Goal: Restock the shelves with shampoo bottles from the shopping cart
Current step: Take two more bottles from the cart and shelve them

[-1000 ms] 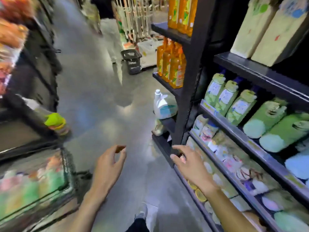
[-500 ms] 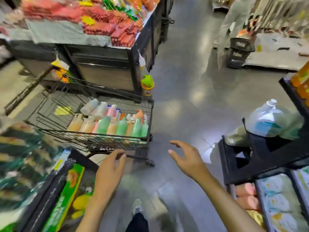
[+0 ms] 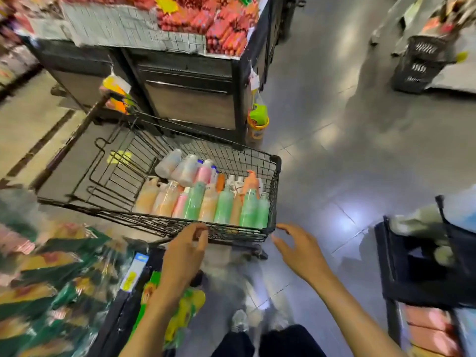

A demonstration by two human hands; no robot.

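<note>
Grey tiled floor (image 3: pixel 334 150) fills the aisle, glossy with patches of reflected light. A black display stand (image 3: pixel 190 99) stands at the top of the view, its top heaped with red packets. Below it sits the black wire shopping cart (image 3: pixel 275 191), its basket lying across the middle of the view. A dark shelf unit (image 3: pixel 422 279) shows at the right edge, and a blurred shelf of green packs (image 3: pixel 51 279) at the lower left. A black plastic basket (image 3: pixel 422 63) rests on the floor at the upper right, well apart from the cart.

The shampoo bottles (image 3: pixel 224 204) lie packed side by side in the right half of the cart: green, peach, pink and whitish ones, with a second row behind them.

The left hand (image 3: pixel 183 256) reaches to the cart's near rim, fingers loosely curved and holding nothing; whether the fingertips touch the wire cannot be told. The right hand (image 3: pixel 301 251) hovers just beside the cart's near right corner, fingers spread and empty. A pale shoe (image 3: pixel 239 322) shows between the forearms.
</note>
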